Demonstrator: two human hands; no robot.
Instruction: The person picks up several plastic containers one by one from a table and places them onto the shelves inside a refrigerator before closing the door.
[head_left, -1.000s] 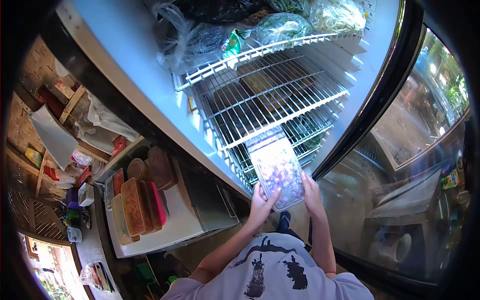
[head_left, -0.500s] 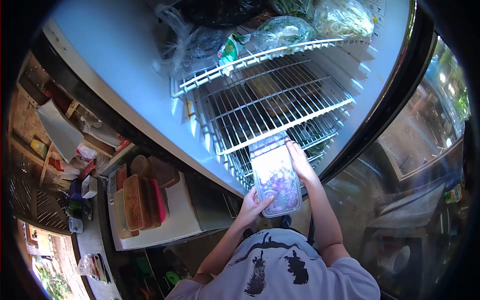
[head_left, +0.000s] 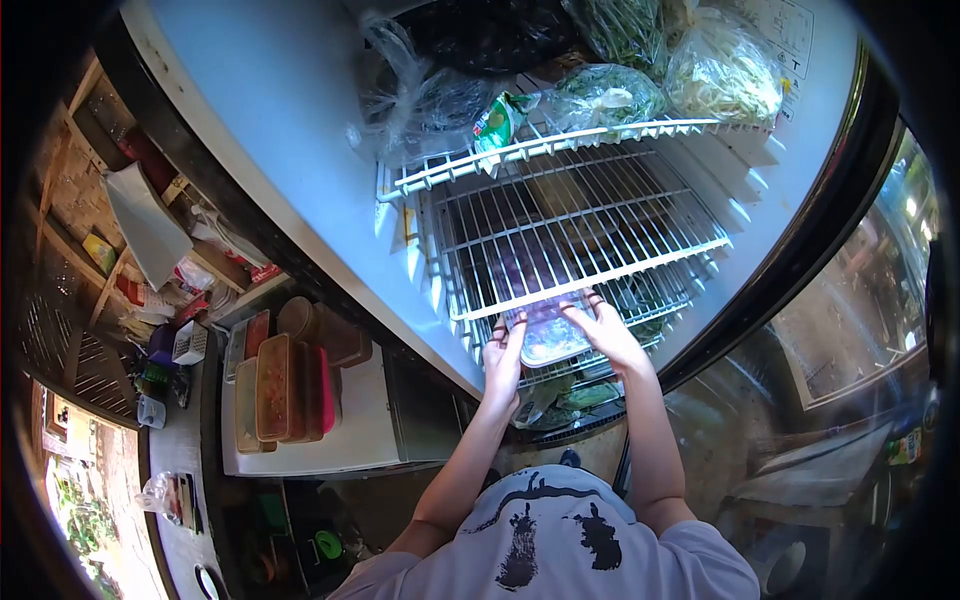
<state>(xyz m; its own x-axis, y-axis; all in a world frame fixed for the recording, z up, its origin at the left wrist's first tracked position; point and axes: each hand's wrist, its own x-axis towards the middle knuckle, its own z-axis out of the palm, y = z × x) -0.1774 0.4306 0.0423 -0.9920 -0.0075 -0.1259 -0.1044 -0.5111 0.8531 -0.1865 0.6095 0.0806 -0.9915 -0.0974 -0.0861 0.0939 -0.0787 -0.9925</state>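
A clear plastic food container (head_left: pixel 553 347) with purplish contents lies mostly under a white wire shelf (head_left: pixel 590 285) inside the fridge; only its near end sticks out. My left hand (head_left: pixel 504 358) grips the container's left side, thumb toward its top. On the right side, my right hand (head_left: pixel 610 335) holds it near the front corner, fingers bent over the edge. The far part of the container shows dimly through the shelf's wires. Below it, green vegetables in plastic (head_left: pixel 575 397) rest at the bottom of the fridge.
The upper shelf holds clear bags of greens (head_left: pixel 607 95), a bag of pale shreds (head_left: pixel 725 85), a green packet (head_left: pixel 503 120) and a black bag (head_left: pixel 490 35). Stacked containers (head_left: pixel 285 385) stand on a white surface at left. The fridge's dark door edge (head_left: pixel 820 215) is at right.
The container has moved away from my body and slid under the wire shelf. Both hands have gone forward with it, and the view has shifted slightly.
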